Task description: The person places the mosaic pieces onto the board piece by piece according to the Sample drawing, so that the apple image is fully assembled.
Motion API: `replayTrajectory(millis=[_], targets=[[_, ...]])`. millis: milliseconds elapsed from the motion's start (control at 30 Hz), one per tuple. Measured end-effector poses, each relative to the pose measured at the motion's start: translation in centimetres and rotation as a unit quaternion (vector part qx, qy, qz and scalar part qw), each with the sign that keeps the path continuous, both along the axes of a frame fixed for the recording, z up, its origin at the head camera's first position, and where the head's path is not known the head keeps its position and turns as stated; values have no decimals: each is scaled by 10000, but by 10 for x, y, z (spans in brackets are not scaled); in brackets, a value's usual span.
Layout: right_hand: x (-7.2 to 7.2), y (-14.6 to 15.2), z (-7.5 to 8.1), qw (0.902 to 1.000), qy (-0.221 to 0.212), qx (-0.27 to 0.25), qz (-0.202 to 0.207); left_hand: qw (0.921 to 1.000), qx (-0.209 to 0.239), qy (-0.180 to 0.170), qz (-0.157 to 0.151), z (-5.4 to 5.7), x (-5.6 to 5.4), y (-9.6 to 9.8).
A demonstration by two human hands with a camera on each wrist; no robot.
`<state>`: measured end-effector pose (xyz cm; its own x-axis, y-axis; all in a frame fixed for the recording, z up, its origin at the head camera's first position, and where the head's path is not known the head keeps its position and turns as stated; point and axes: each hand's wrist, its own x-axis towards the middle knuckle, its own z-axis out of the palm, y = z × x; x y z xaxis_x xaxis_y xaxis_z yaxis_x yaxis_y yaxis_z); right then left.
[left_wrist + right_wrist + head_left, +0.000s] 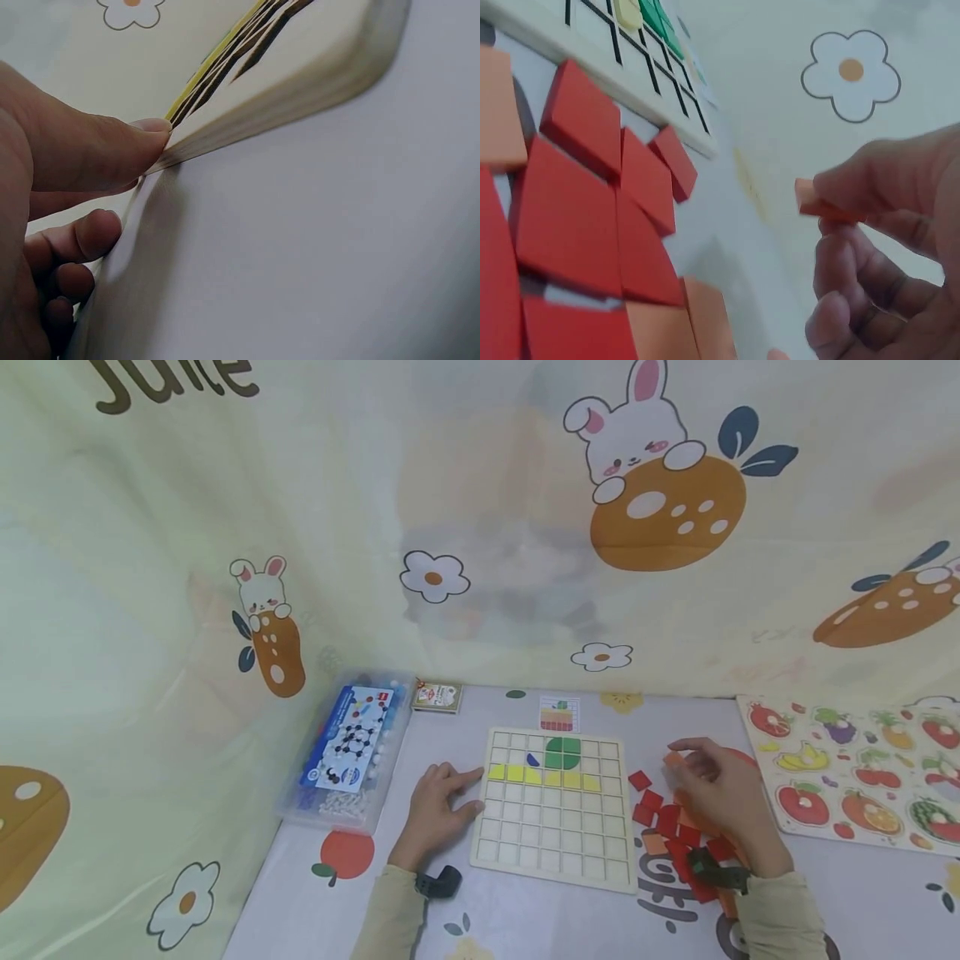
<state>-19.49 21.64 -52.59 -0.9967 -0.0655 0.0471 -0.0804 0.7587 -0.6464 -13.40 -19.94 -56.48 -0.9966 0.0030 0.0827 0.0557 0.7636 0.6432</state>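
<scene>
Pinching an orange block [673, 761] between right hand [726, 789] thumb and fingers, right of the grid board [551, 837], near loose red blocks [643, 814]. Left hand [433, 806]: thumb and index apart, touching board's left edge. Yellow squares [516, 773] line one row.

From my stn. I see a wood grid board [551, 836], smooth & matt; red tiles [566, 217], same smooth matt fin.; clear plastic box [322, 819], glossy; paper pattern card [559, 718]; thin backdrop sheet [337, 485], smooth w/ faint sheen; counter [300, 910] top smooth, matt.
</scene>
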Motion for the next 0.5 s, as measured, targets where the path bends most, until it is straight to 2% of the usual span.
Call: replayTrajectory(millis=[67, 167, 367, 500], targets=[[1, -3, 0, 9998, 159, -93, 15, 10000, -20, 13, -7, -1, -1, 0], [4, -11, 2, 9996, 105, -267, 64, 10000, -40, 29, -7, -2, -1, 0], [9, -38, 10, 9975, -433, -360, 429, 10000, -29, -16, 43, -3, -1, 0], [11, -57, 9, 9929, -753, -431, 818, 10000, 32, -24, 49, -2, -1, 0]])
